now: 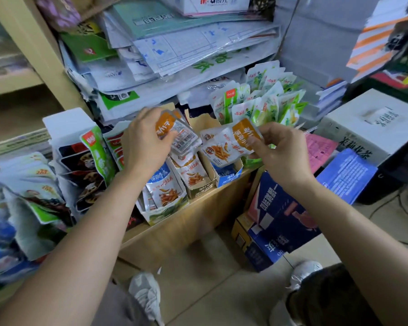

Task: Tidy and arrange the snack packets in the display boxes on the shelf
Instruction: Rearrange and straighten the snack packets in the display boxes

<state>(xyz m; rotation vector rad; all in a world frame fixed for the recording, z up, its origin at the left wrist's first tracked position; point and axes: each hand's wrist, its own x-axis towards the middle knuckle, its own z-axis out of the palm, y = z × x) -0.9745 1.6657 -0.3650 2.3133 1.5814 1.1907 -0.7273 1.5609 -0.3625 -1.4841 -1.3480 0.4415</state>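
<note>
Left fingers [161, 140] clamped round a small stack of orange-and-white packets [181, 137], barcode side showing, stack tilted; right fingers [258, 145] pinching a single packet [229, 144] of the same kind by its orange end, printed side to camera; neither hand is free.

Key relation: the single packet lies nearly flat, long axis running left-right and a bit uphill to the right; the packets already in the brown box [199, 188] stand upright. So it looks like it needs roughly a quarter turn before it drops in. The brown box sits below and between the hands, closer under the left hand [146, 147]; the blue box [230, 178] sits just under the single packet, closer to the right hand [285, 158], and looks nearly empty. My guess: merge the single packet into the left stack, then seat it all in one box; can't tell which.

Outward: a third box with blue-labelled packets [163, 182] at the front; green packets [266, 97] fanned out behind on the right; more mixed packets on the far left, blurred. All on a wooden shelf [198, 215]; loose paper stacked above [174, 48]; white carton [375, 123] on the right; blue cartons [276, 217] on the floor beside the shelf.

Cramped shop corner; tiled floor, person's shoes at bottom edge.
</note>
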